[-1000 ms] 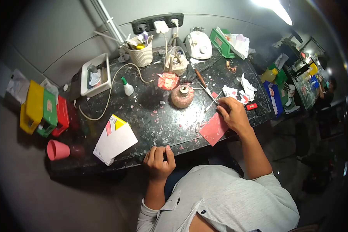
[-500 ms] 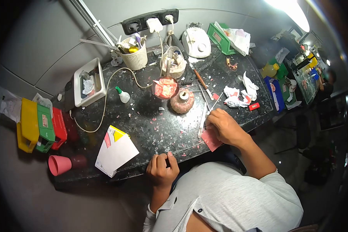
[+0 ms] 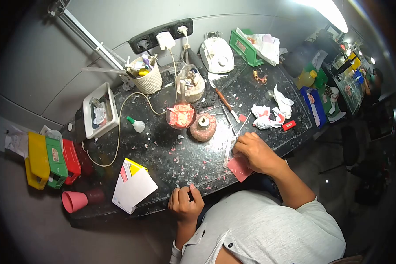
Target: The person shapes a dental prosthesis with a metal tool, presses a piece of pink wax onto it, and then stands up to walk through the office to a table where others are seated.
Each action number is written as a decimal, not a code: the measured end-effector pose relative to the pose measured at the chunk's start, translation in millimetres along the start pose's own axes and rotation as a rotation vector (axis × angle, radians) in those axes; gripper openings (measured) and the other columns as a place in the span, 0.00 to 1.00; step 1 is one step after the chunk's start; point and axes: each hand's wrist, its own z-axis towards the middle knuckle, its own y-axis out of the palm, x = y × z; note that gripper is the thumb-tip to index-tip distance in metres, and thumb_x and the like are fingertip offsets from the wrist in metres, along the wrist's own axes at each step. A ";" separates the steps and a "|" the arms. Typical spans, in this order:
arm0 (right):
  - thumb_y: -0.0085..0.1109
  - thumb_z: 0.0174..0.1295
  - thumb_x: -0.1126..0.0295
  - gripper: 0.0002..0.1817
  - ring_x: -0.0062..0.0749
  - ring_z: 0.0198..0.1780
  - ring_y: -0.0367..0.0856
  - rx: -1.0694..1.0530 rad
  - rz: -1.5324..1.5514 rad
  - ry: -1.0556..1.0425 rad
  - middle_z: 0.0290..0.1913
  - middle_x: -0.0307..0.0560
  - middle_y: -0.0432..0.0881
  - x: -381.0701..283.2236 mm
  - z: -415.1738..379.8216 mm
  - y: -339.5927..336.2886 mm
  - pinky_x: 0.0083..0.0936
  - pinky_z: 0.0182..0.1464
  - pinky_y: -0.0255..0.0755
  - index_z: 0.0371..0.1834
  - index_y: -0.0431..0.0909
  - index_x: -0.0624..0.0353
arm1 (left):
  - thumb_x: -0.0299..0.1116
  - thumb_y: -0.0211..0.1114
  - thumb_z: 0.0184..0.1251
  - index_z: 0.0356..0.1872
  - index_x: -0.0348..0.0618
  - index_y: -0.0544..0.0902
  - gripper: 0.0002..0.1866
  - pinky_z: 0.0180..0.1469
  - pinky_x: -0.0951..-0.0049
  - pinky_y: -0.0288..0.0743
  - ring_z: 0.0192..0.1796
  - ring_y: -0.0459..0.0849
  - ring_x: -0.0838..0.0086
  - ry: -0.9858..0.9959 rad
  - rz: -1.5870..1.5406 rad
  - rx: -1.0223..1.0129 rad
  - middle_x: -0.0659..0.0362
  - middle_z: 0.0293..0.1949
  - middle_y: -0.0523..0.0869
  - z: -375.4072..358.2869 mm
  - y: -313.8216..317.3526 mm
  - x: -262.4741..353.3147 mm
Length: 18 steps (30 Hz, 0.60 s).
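My right hand [image 3: 258, 152] is closed above the bench's front edge, its fingertips curled down and partly hidden. A pink sheet, wax-like [image 3: 240, 170], lies beneath it, jutting out toward my body. A thin metal tool [image 3: 244, 123] runs up to its fingers; whether they grip it is hidden. My left hand [image 3: 186, 202] rests at the bench edge with fingers curled and thumb up, and nothing shows in it. Between and beyond the hands stand a round spirit burner [image 3: 203, 128] and a bowl of pink scraps [image 3: 181, 117]. A brown-handled knife [image 3: 224, 100] lies behind.
A folded white paper packet [image 3: 135, 187] and a pink cup [image 3: 75, 202] are at left. A dropper bottle [image 3: 137, 125], white tray [image 3: 87, 125] and wicker-look pot [image 3: 150, 82] stand farther back. Crumpled tissue [image 3: 262, 118] and a red block [image 3: 289, 125] lie right. Pink crumbs dot the bench.
The camera view has tilted, so the bench items sit slightly lower and shifted in the picture. Both hands keep nearly the same pose and place on the bench.
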 end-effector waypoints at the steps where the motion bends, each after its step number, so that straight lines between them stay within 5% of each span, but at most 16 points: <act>1: 0.64 0.57 0.78 0.07 0.43 0.46 0.75 0.002 0.001 0.000 0.39 0.45 0.78 -0.6 1.0 0.5 0.35 0.51 0.66 0.37 0.80 0.57 | 0.25 0.66 0.63 0.22 0.43 0.75 0.11 0.20 0.63 0.57 0.15 0.66 0.65 -0.006 0.002 -0.001 0.60 0.17 0.65 -0.5 0.2 0.5; 18: 0.68 0.54 0.74 0.10 0.40 0.45 0.76 -0.032 0.020 -0.129 0.40 0.43 0.77 -3.4 5.7 7.9 0.34 0.50 0.66 0.39 0.81 0.55 | 0.25 0.67 0.63 0.22 0.43 0.74 0.12 0.21 0.61 0.57 0.17 0.66 0.63 0.009 0.070 -0.017 0.60 0.17 0.65 1.9 3.0 5.3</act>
